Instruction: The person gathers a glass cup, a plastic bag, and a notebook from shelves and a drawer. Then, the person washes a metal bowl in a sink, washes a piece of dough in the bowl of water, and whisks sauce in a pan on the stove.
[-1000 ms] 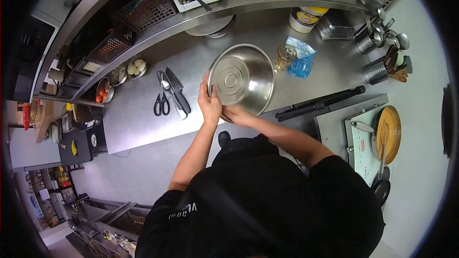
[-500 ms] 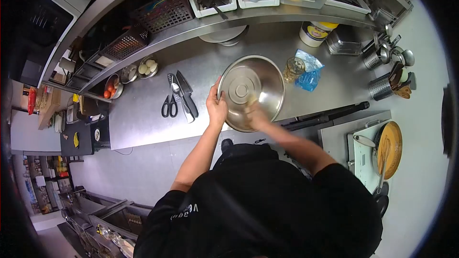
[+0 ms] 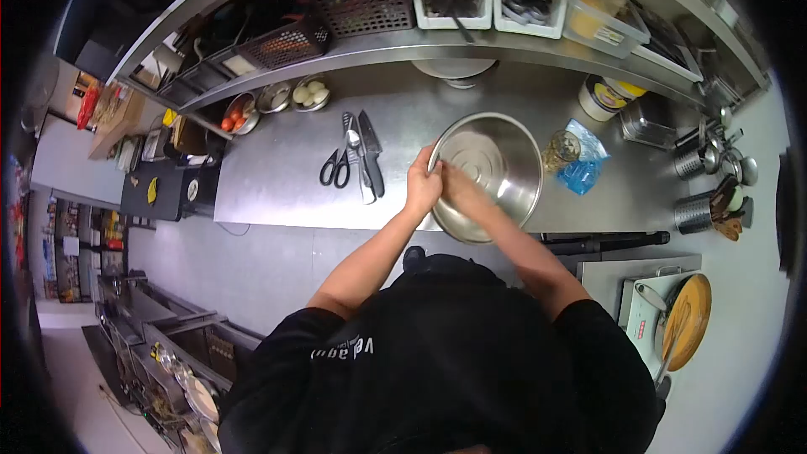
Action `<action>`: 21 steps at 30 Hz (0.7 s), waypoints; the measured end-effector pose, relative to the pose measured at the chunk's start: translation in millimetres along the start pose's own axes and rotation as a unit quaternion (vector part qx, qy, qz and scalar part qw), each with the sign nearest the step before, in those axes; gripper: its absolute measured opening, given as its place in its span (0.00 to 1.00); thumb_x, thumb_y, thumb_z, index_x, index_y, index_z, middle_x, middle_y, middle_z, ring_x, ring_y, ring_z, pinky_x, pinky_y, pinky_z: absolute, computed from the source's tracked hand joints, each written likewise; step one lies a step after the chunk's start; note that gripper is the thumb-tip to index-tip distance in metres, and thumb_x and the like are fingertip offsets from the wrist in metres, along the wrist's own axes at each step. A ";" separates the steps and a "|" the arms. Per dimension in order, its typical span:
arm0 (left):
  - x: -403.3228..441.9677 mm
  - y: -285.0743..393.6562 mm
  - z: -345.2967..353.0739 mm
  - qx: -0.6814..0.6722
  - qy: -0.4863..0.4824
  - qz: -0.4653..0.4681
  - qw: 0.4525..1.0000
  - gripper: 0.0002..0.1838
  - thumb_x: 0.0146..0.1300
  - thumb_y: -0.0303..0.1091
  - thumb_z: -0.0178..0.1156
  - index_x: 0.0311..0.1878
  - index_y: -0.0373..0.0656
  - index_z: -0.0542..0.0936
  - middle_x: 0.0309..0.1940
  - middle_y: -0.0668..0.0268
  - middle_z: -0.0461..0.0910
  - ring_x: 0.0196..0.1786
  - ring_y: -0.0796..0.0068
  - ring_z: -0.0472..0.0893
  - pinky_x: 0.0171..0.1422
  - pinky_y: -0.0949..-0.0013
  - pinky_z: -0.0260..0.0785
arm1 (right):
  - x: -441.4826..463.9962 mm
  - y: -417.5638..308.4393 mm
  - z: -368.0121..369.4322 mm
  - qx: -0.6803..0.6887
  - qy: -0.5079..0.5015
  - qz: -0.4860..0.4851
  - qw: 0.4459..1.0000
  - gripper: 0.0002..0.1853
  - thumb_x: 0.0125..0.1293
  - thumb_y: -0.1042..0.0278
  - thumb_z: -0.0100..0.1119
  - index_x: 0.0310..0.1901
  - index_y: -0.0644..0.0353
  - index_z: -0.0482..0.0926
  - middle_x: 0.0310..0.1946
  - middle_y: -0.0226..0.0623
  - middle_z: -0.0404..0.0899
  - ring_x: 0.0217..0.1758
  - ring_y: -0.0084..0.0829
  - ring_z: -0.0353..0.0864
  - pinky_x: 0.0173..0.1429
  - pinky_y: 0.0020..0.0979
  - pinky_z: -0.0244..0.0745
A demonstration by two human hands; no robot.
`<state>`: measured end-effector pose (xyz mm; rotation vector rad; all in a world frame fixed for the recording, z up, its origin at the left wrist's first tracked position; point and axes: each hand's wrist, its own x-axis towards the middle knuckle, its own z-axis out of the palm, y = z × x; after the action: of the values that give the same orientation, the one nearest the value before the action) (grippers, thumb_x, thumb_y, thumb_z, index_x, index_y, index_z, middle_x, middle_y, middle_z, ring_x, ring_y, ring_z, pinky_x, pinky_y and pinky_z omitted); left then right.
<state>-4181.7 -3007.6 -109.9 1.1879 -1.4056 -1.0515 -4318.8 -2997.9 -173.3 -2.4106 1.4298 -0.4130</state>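
A shiny steel mixing bowl (image 3: pixel 517 160) is tilted at the counter's front edge, its open side towards me. My left hand (image 3: pixel 424 188) is closed on its left rim, the thumb on the inner side. Inside the bowl, near the left wall, is my right hand (image 3: pixel 462 192); its fingers are blurred, and I cannot make out whether anything is in them. Right of the bowl stand a patterned glass (image 3: pixel 563 147) and a blue and clear plastic bag (image 3: pixel 582 172). To the left lie black-handled scissors (image 3: pixel 334 168), a kitchen knife (image 3: pixel 371 151) and a peeler-like silver tool (image 3: pixel 354 145).
Small bowls with tomatoes (image 3: pixel 239 115) and pale peeled vegetables (image 3: pixel 311 93) sit at the counter's back left. A shelf (image 3: pixel 378 52) with baskets and cutlery bins overhangs the back. Utensil holders (image 3: pixel 693 213) and a pan (image 3: pixel 691 324) are on the right.
My right hand has moved left within the bowl, towards the left rim. The whole view has shifted, so the counter and bowl appear farther right; my left hand keeps its hold.
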 end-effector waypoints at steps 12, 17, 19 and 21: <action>-3.1 7.7 -3.8 -0.016 -0.012 -0.050 0.999 0.23 0.66 0.23 0.54 0.65 0.41 0.73 0.56 0.54 0.79 0.53 0.68 0.78 0.60 0.66 0.68 | -36.3 -37.1 47.3 0.297 -0.094 0.323 0.894 0.30 0.72 0.54 0.47 0.67 0.68 0.64 0.64 0.51 0.67 0.64 0.43 0.68 0.67 0.38 0.63; 0.0 6.3 2.0 -0.046 0.035 0.001 0.998 0.22 0.67 0.30 0.56 0.65 0.43 0.72 0.65 0.56 0.72 0.70 0.56 0.67 0.75 0.58 0.55 | -4.1 -60.9 -23.6 0.754 0.033 0.285 0.591 0.21 0.74 0.67 0.47 0.65 0.65 0.67 0.60 0.38 0.73 0.62 0.32 0.72 0.64 0.34 0.70; 2.2 -1.3 0.0 -0.025 0.057 0.010 0.998 0.23 0.67 0.29 0.55 0.66 0.45 0.71 0.63 0.55 0.74 0.67 0.55 0.71 0.71 0.61 0.60 | -9.6 -44.0 -29.0 0.585 -0.025 0.201 0.785 0.18 0.73 0.71 0.47 0.61 0.67 0.70 0.57 0.41 0.76 0.58 0.31 0.75 0.60 0.29 0.68; 4.8 0.0 -0.6 -0.015 0.062 0.012 0.998 0.24 0.67 0.28 0.55 0.67 0.47 0.71 0.61 0.54 0.75 0.64 0.55 0.74 0.68 0.62 0.64 | -12.5 -37.5 -29.1 0.444 -0.050 0.154 0.881 0.17 0.73 0.72 0.47 0.60 0.68 0.72 0.55 0.42 0.77 0.57 0.31 0.76 0.59 0.28 0.67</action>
<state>-4181.3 -3012.3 -109.1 1.1904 -1.3014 -0.9626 -4306.2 -2973.1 -132.9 -1.4238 1.1727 -0.6669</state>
